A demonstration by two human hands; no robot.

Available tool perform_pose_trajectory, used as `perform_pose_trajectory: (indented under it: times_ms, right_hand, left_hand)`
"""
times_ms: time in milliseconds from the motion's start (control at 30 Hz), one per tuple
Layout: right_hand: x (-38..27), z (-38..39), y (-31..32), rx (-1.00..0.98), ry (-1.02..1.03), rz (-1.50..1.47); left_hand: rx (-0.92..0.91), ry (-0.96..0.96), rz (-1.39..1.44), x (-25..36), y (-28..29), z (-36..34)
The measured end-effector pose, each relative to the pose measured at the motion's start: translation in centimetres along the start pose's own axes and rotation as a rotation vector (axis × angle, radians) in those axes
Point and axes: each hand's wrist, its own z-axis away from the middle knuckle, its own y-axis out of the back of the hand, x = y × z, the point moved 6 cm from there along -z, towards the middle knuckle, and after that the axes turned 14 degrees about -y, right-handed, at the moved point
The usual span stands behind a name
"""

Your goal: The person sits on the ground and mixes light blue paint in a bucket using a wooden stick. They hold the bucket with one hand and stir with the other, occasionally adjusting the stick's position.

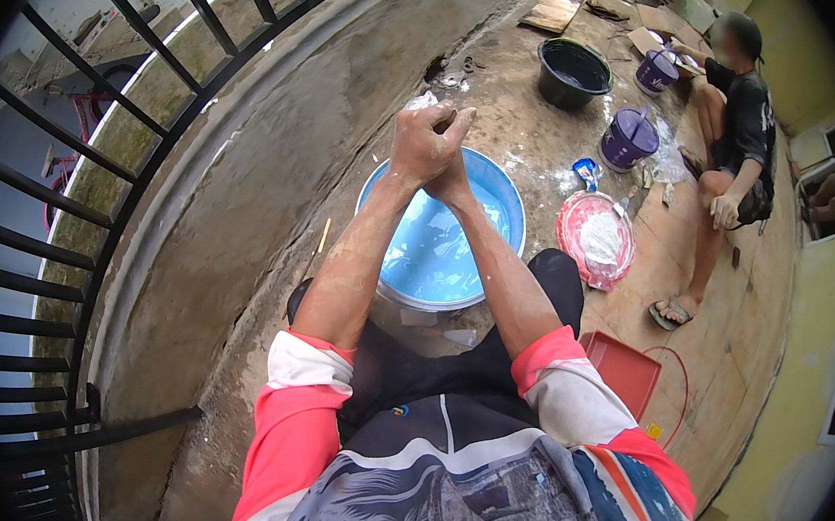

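The left hand (423, 142) and right hand (454, 179) are seen clasped together above the far rim of a blue basin (491, 188); the left is closed over the right, and whether anything is gripped between them cannot be told, though a pale, wet smear is seen on the fingers and forearms. The basin is set on the concrete floor (262, 215) between the person's knees; a shallow layer of whitish liquid is held in it, so the work with the white stuff appears well begun, judging by the coated skin and the splashes on the floor about the rim; how much is left cannot be told. A small white lump (421, 100) lies on the floor just beyond the hands. To the right of the basin a red plate (574, 245) with white powder is laid; beyond it stand two purple tubs (629, 138) and a black bucket (573, 72); a red tray (629, 371) lies by the right knee. A second person (742, 129) is seated at the far right, well apart from the basin. A black railing (82, 222) bounds the floor on the left.
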Motion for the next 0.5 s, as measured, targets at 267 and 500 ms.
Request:
perform_pose_trajectory:
  times_ms: [267, 500]
  right_hand:
    - [6.3, 5.5, -3.5, -0.257, -0.394, 0.032]
    - [-3.3, 4.4, -2.4, -0.286, -0.336, 0.112]
  left_hand:
    - [-0.029, 0.266, -0.036, -3.1, -0.2, 5.8]
    - [0.200, 0.351, 0.193, -1.8, 4.2, 4.7]
